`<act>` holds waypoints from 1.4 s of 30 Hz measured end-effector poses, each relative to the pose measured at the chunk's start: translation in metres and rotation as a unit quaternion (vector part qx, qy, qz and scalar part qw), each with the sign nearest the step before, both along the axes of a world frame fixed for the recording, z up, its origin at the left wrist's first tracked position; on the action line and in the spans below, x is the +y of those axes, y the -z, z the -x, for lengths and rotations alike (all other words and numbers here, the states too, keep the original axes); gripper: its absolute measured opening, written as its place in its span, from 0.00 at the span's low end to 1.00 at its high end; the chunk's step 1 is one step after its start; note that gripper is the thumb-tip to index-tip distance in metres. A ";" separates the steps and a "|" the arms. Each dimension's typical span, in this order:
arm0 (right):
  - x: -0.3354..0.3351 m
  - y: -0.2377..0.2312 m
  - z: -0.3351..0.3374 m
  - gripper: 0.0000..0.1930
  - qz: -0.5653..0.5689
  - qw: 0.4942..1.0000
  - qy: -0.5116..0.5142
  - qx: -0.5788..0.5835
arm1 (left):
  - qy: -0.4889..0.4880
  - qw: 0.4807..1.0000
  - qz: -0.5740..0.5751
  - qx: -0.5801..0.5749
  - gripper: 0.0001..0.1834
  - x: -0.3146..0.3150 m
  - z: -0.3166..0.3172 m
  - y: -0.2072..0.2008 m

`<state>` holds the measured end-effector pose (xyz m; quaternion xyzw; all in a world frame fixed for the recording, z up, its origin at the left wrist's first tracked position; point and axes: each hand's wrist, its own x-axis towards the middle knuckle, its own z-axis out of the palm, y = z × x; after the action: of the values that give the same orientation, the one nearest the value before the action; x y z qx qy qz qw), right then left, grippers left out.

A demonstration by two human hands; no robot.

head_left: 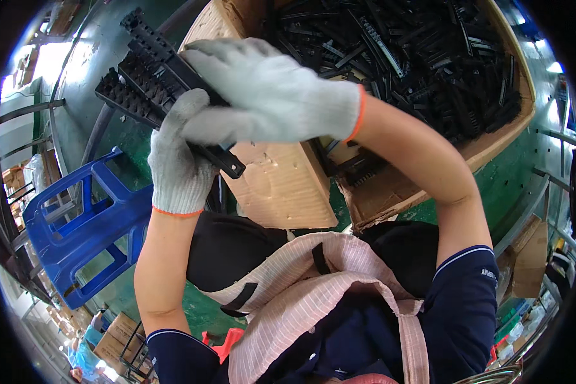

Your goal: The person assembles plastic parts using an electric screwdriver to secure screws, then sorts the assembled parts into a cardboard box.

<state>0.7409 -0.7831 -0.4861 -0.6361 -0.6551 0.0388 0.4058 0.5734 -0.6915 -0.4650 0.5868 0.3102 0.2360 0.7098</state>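
Both my hands wear white knit gloves with orange cuffs. My left hand is closed around a bundle of long black plastic strips with toothed, slotted edges. The strips fan out toward the upper left, and one end pokes out below the hand. Across the bundle's right side lies my right hand, slightly blurred, its fingers and thumb bent about the strips. Its palm hides the middle of the bundle. Beyond my right hand, an open cardboard box holds a heap of similar loose black strips.
A blue plastic stool stands to the left of my left forearm. The box's torn front flaps reach toward my knees. Something red is low beside me. Brown cartons and metal racks line the sides, with a person at the lower left.
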 end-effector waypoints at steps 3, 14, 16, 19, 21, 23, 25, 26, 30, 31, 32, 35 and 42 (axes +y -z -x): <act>-0.001 0.015 -0.047 0.38 0.061 0.981 0.082 0.164 | 0.000 0.988 0.154 -0.033 0.19 -0.013 -0.019 -0.033; -0.027 0.159 -0.095 0.55 0.395 0.840 0.059 -0.366 | -0.009 0.988 0.151 -0.009 0.22 -0.017 -0.012 -0.039; -0.025 0.169 -0.096 0.48 0.419 0.823 0.065 -0.377 | -0.015 0.988 0.153 -0.014 0.23 -0.016 -0.011 -0.038; -0.039 0.207 -0.101 0.22 0.349 0.835 0.106 -0.412 | -0.014 0.987 0.159 -0.008 0.23 -0.013 -0.009 -0.038; -0.048 0.208 -0.092 0.12 0.407 0.846 0.049 -0.340 | -0.019 0.987 0.161 -0.016 0.23 -0.012 -0.006 -0.037; -0.054 0.219 -0.088 0.09 0.388 0.868 0.064 -0.305 | -0.013 0.987 0.158 -0.016 0.25 -0.009 -0.005 -0.034; -0.050 0.209 -0.079 0.09 0.517 0.798 0.000 -0.310 | -0.011 0.988 0.153 -0.013 0.27 -0.003 0.000 -0.033; -0.049 0.202 -0.076 0.10 0.520 0.806 -0.003 -0.283 | 0.006 0.986 0.162 -0.022 0.27 0.000 0.003 -0.033; -0.060 0.143 -0.081 0.20 0.508 0.860 -0.013 -0.043 | -0.011 0.978 0.191 -0.085 0.27 0.008 0.016 -0.049; -0.070 0.121 -0.091 0.24 0.510 0.855 -0.039 0.084 | 0.002 0.971 0.206 -0.121 0.28 0.014 0.024 -0.054; -0.078 0.102 -0.093 0.29 0.485 0.862 -0.047 0.144 | -0.026 0.968 0.196 -0.158 0.29 0.018 0.034 -0.058; -0.083 0.060 -0.087 0.29 0.496 0.788 0.100 0.351 | -0.079 0.986 0.111 -0.098 0.31 0.049 0.105 -0.046; -0.083 0.030 -0.096 0.17 0.210 0.798 0.196 0.529 | -0.111 0.911 -0.153 0.366 0.26 0.106 0.242 0.062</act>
<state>0.8371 -0.8660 -0.5160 -0.7012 -0.1754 0.4254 0.5446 0.3312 -0.5855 -0.5269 0.6948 0.5719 0.1263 0.4174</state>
